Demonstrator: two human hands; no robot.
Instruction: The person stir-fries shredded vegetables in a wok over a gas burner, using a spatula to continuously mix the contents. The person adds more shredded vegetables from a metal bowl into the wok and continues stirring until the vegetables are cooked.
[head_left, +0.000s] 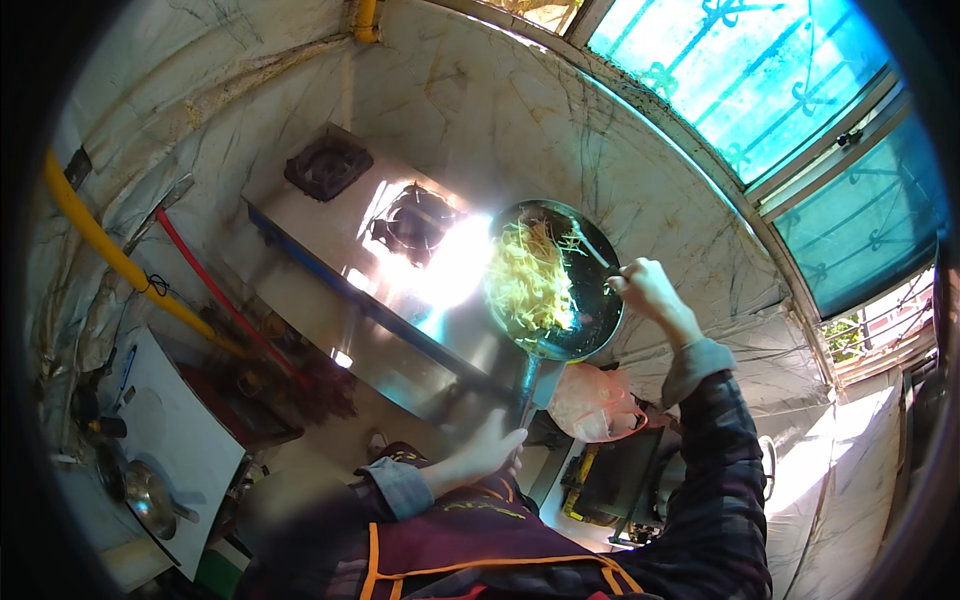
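A dark wok (592, 330) sits at the right end of the stove, its handle pointing down towards my body. Pale shredded food (529, 281), perhaps potato strips, is heaped in its left half. My left hand (487, 450) is closed around the end of the wok's handle. With my right hand (645, 289), at the wok's right rim, I grip the dark handle of a metal spatula (589, 241). The spatula's head lies at the upper edge of the food, partly hidden by strips.
Left of the wok, the steel stove top (375, 300) carries gas burners (328, 163) under strong glare. A pinkish plastic bag (596, 405) is below the wok. A small metal pan (150, 499) rests on a white table (180, 427). A yellow pipe (112, 255) and red hose (217, 285) run at left.
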